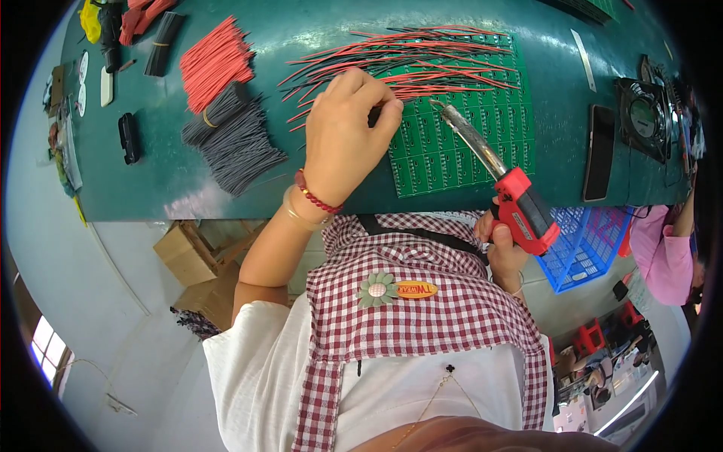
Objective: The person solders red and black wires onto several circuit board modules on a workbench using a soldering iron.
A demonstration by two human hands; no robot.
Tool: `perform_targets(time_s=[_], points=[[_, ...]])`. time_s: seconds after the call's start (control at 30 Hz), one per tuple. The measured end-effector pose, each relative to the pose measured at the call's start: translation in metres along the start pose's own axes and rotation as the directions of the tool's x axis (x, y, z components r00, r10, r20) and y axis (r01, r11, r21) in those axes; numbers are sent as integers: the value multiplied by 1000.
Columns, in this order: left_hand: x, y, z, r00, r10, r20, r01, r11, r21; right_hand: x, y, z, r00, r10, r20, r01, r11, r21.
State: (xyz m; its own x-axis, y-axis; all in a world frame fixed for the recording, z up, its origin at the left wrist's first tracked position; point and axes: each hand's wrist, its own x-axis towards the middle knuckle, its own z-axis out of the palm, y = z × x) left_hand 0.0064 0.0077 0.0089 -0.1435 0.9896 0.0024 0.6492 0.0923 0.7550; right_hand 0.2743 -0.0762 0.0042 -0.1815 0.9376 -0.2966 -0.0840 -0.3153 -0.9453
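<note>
My left hand (349, 128) is closed in a pinch over the left edge of a green circuit board panel (471, 162). What lies between its thumb and forefinger is hidden. Red and black wires (429, 53) spread in a loose layer over the panel's far part, and some run behind these fingers. In my right hand (506, 248) is a red and black soldering gun (523, 207), gripped by its handle. Its metal barrel points up and left, and the tip is above the panel, just right of my left fingertips.
Left on the green table (162, 184) are a red wire bundle (218, 64), dark grey wire bundles (235, 139) and a black clip-like object (129, 139). At right are a phone (599, 151) and a small fan (644, 113). A blue crate (580, 248) stands below, near a person in pink (663, 252).
</note>
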Motion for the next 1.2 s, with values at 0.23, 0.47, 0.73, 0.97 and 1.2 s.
perform_targets(time_s=[0.23, 0.47, 0.73, 0.97, 1.2], points=[[2, -7, 11, 991, 128, -25, -125, 987, 99, 1, 4, 0, 998, 61, 31, -61, 998, -3], [3, -9, 11, 988, 151, -27, -147, 983, 108, 2, 3, 3, 999, 34, 28, -34, 999, -19], [4, -5, 9, 988, 151, -30, -145, 980, 136, 0, 9, -5, 994, 73, 81, -53, 975, -217], [3, -4, 7, 988, 153, -20, -148, 976, 161, 2, -9, 9, 1000, 12, 11, -13, 993, 114], [3, -1, 5, 987, 162, -6, -157, 964, 217, 2, -9, 8, 1000, -3, 15, 2, 997, 83]])
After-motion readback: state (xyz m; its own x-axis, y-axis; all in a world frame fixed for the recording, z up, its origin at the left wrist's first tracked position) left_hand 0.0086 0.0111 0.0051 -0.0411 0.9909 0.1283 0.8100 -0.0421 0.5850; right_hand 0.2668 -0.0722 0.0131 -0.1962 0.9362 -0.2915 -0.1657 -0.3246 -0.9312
